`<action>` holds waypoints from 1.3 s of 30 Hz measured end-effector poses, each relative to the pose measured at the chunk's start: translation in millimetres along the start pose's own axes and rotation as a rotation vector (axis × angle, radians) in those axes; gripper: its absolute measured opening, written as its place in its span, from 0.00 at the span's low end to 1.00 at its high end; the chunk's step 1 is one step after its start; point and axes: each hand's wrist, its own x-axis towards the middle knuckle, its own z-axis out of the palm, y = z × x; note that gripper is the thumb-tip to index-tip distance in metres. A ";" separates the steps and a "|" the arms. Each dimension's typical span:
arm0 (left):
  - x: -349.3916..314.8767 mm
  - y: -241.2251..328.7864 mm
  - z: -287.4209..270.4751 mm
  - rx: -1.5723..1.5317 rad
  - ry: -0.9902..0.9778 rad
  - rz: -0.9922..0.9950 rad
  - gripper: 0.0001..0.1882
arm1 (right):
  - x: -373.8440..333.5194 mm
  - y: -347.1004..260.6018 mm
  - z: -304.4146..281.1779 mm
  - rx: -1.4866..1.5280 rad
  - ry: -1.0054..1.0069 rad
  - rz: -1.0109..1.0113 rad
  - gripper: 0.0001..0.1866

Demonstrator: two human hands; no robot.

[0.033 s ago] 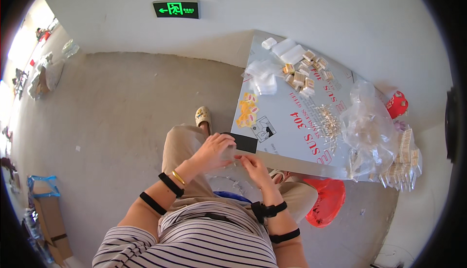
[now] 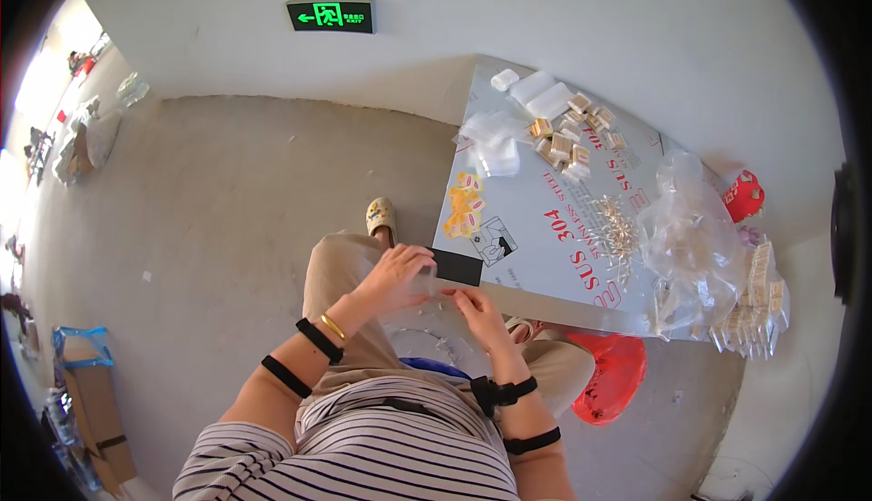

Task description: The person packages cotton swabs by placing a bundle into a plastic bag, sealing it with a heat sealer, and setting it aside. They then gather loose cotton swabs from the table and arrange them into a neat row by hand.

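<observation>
Above my lap, by the table's near left corner, my left hand [image 2: 397, 278] has its fingers closed round a small clear plastic box [image 2: 423, 280]. My right hand [image 2: 480, 316] is next to it, thumb and fingertips pinched together at the box's lower right edge. Whether a small piece sits in that pinch is too small to tell. Loose cotton swabs [image 2: 616, 233] lie scattered on the table. Farther back are several small packs of cotton swabs [image 2: 561, 147]. Yellow paper labels [image 2: 465, 208] lie near the table's left edge.
The grey table [image 2: 536, 256] stands against the wall. Clear plastic sleeves [image 2: 490, 142] and white translucent boxes [image 2: 542, 95] lie at its back. On its right are a large clear bag [image 2: 688, 238] and stacked swab packs [image 2: 756, 306]. A red bag [image 2: 610, 383] hangs below the front edge.
My left hand has shifted very slightly left with the clear box. Everything else looks the same.
</observation>
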 end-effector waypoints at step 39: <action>25.3 -89.1 56.6 0.102 -0.156 0.010 0.36 | 12.3 53.2 -16.9 0.164 0.002 0.192 0.14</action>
